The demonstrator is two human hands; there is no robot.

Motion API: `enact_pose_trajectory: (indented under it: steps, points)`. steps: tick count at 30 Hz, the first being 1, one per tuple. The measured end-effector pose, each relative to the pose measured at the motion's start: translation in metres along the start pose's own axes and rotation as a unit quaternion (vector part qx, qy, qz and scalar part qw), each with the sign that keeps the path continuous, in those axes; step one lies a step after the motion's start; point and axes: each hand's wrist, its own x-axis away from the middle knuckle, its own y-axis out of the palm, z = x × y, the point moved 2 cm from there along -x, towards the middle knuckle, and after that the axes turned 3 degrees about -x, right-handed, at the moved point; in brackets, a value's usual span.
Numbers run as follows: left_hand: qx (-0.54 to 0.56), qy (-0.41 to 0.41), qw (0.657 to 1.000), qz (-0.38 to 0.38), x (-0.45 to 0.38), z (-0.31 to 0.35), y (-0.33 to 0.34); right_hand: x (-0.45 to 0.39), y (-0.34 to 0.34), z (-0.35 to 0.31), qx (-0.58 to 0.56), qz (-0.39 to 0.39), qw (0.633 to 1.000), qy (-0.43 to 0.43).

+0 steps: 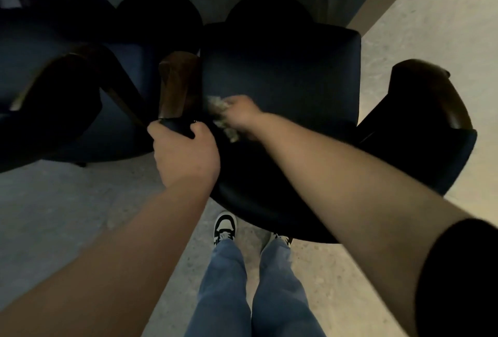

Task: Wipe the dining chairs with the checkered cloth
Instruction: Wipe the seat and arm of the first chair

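A dark navy dining chair (283, 72) with wooden armrests stands straight in front of me, seen from behind and above. My left hand (186, 153) grips the top of its backrest near the left wooden armrest (177, 83). My right hand (241, 114) reaches over the backrest and holds the bunched checkered cloth (219, 107) against the seat's rear left corner. Most of the cloth is hidden under the hand.
A second dark chair (62, 88) stands close on the left, almost touching. The right armrest (436, 94) juts out to the right. Round table bases (159, 13) sit beyond the seats. My feet (225, 226) stand on pale speckled floor just behind the chair.
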Motion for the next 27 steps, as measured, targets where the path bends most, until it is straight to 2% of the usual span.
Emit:
enact_pose_trajectory:
  steps: [2,4,5,7,9,10,12,15,17,19,22,24,27]
  points:
    - [0.000,-0.002,1.000,0.001,-0.001,0.000,0.000,0.006,0.027,-0.011,-0.084,-0.011,0.996,-0.014]
    - [0.002,0.000,1.000,0.001,-0.001,0.000,0.000,0.011,0.028,-0.006,-0.099,-0.015,0.995,-0.013]
    - [0.002,0.000,1.000,-0.001,-0.001,0.001,0.000,0.016,0.019,0.002,-0.067,-0.027,0.997,-0.011]
    - [0.003,0.000,1.000,-0.006,0.000,0.001,0.000,0.030,-0.004,0.025,0.101,-0.087,0.991,0.007]
    - [0.007,-0.002,1.000,-0.011,0.001,0.001,-0.001,0.050,-0.025,0.057,0.261,-0.142,0.954,0.043]
    - [0.010,-0.004,1.000,-0.016,0.001,0.002,-0.001,0.058,-0.035,0.072,0.291,-0.157,0.941,0.067]
    - [0.012,-0.003,1.000,-0.020,0.002,0.003,-0.002,0.065,-0.053,0.083,0.238,-0.149,0.954,0.102]
    - [0.008,0.003,1.000,-0.018,0.003,0.004,-0.003,0.048,-0.059,0.067,0.087,-0.045,0.989,0.109]
    - [0.007,0.002,1.000,-0.019,0.002,0.003,-0.003,0.042,-0.038,0.039,-0.018,0.016,0.998,0.059]
    - [0.006,-0.002,1.000,-0.015,0.002,0.003,-0.002,0.047,-0.005,0.012,-0.073,-0.004,0.997,-0.005]
    - [0.000,0.003,1.000,-0.007,0.002,0.002,-0.002,0.063,0.013,0.001,0.046,-0.038,0.997,-0.050]
    - [0.003,0.011,1.000,-0.013,0.002,0.002,-0.002,0.077,-0.007,0.017,0.148,-0.072,0.985,-0.051]
    - [0.001,0.013,1.000,-0.011,0.000,-0.002,-0.001,0.103,-0.056,0.061,0.339,-0.122,0.933,0.002]
